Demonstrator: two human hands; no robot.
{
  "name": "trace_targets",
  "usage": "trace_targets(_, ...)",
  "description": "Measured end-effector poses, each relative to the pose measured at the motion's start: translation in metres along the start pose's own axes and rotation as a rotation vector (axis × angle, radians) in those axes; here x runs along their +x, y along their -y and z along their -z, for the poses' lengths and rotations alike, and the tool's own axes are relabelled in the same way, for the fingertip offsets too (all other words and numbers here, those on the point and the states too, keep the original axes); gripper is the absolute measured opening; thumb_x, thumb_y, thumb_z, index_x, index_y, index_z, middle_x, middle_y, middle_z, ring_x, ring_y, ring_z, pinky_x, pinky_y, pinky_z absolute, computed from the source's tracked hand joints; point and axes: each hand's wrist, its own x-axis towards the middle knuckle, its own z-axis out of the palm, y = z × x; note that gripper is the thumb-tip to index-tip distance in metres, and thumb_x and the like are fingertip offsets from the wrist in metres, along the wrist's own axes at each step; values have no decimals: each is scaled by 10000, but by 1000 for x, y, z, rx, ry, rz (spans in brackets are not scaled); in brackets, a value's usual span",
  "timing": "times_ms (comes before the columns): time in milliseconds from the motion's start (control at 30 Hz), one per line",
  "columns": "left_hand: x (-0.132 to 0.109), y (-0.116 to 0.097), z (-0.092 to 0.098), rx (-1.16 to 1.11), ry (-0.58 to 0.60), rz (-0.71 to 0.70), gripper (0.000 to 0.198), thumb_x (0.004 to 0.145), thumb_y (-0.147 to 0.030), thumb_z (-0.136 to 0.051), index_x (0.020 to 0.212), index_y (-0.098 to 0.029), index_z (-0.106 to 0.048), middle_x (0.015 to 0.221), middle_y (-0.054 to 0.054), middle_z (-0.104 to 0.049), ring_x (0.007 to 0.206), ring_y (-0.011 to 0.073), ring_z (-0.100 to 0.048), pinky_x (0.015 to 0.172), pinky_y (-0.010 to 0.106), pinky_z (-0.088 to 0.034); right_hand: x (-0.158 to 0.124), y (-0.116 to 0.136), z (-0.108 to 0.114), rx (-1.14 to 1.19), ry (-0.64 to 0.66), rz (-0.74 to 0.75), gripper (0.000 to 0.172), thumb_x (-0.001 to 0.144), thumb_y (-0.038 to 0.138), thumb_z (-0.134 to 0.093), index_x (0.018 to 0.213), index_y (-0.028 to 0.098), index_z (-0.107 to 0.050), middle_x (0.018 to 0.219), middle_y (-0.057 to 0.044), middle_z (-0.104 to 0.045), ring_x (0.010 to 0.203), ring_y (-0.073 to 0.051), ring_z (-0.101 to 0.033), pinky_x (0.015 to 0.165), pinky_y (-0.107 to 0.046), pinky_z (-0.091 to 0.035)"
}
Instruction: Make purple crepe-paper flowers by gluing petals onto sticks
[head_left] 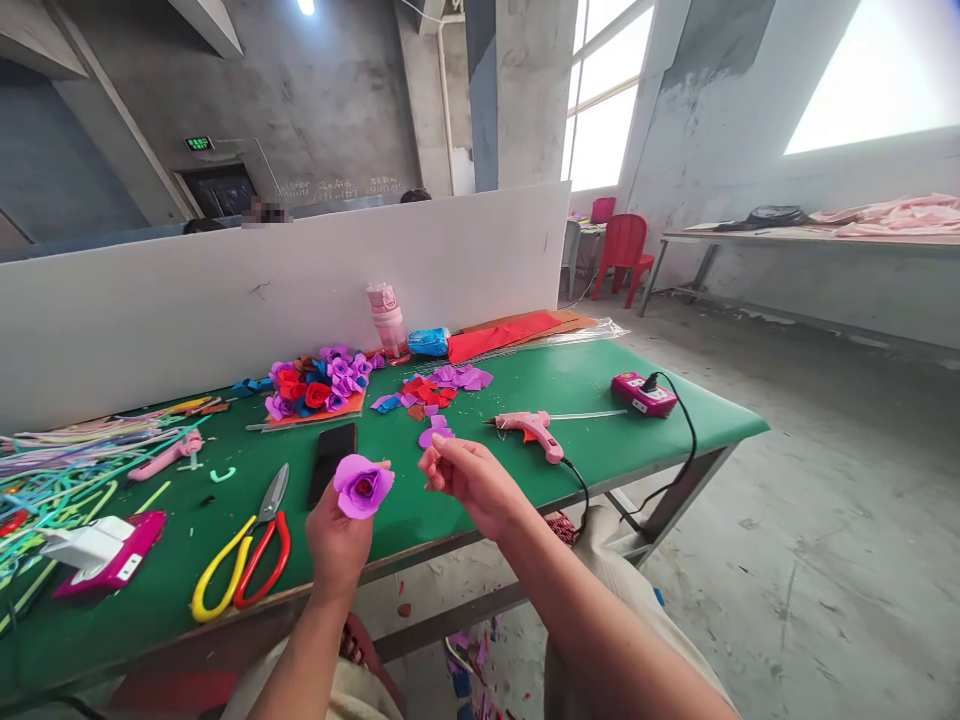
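Note:
A purple paper flower [364,487] with a dark red centre is held upright in my left hand [337,535], near the front edge of the green table [600,370]. To its right, my right hand [472,480] has its fingers pinched together over a purple petal [435,432]; whether it grips anything is too small to tell. A pink glue gun [531,428] lies right of that hand with a clear stick in its back. Behind my hands are loose purple and red petals [442,388] and a heap of finished flowers [319,385]. A black phone [330,458] lies beside my left hand.
Red-and-yellow-handled scissors [259,545], a pink power strip [120,560], another pink glue gun [169,455] and coloured strips [75,460] occupy the left. A magenta power box [643,394] with a black cable sits right. A pink bottle [388,325] and red sheet [499,337] stand and lie behind.

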Motion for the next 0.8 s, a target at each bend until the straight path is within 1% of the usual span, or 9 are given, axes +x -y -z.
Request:
trace_targets(67,1,1,0,37,-5,-132,233,726,-273,-684,947,-197,-684,944,60,-721,888,222,-658,862,359,-494,1,-1,1,-68,-20,-5,382,750,508,-628,648,141,-666,623,10,-548,533,-66,-440,585,-214,-367)
trace_targets(133,1,0,0,109,-13,-268,210,744,-264,-661,935,-182,-692,942,71,-730,878,231,-674,838,378,-522,0,-2,-2,-163,-1,-33,403,764,514,-605,652,132,-671,637,-1,-567,528,-62,-434,572,-214,-346)
trace_targets(200,0,-2,1,175,1,-353,213,740,-251,-662,936,-175,-696,942,73,-734,874,232,-680,820,373,-539,-2,-3,-6,-199,40,-75,421,762,527,-593,644,130,-663,637,-4,-573,519,-62,-428,563,-217,-333)
trace_targets(267,-1,-5,1,232,21,-411,226,734,-236,-671,952,-180,-696,952,69,-736,869,225,-682,800,353,-549,-4,-4,-11,-177,75,-99,421,748,532,-601,605,136,-623,617,7,-556,513,-61,-424,560,-217,-324)
trace_targets(400,-4,-5,0,316,39,-472,241,742,-221,-671,983,-203,-688,981,55,-730,870,214,-680,771,323,-550,-7,-3,-12,-151,77,-82,404,716,507,-643,550,153,-544,553,38,-493,500,-58,-397,552,-213,-307)
trace_targets(500,-5,-2,0,364,59,-495,251,763,-242,-654,1008,-196,-679,991,62,-725,873,219,-677,777,337,-544,-6,-4,-10,-169,68,-50,329,686,456,-683,603,156,-578,585,40,-512,524,-61,-403,559,-210,-314)
trace_targets(567,-4,-2,0,390,68,-496,237,776,-256,-637,1001,-193,-680,984,57,-727,861,214,-680,765,325,-541,-6,-6,-9,-196,42,-18,281,670,421,-696,644,156,-604,620,32,-538,554,-70,-422,565,-212,-328)
trace_targets(733,-3,-3,-2,456,41,-516,177,785,-266,-624,943,-222,-692,906,8,-738,798,174,-682,713,248,-526,-5,-5,-9,-385,-54,146,193,683,342,-664,680,153,-630,639,7,-587,588,-102,-487,580,-232,-371)
trace_targets(800,-4,-3,-2,465,31,-541,162,797,-268,-610,929,-227,-694,886,0,-737,776,160,-677,700,231,-517,-5,-3,-9,-460,-84,181,170,699,323,-643,685,154,-637,632,5,-589,584,-106,-495,583,-236,-383)
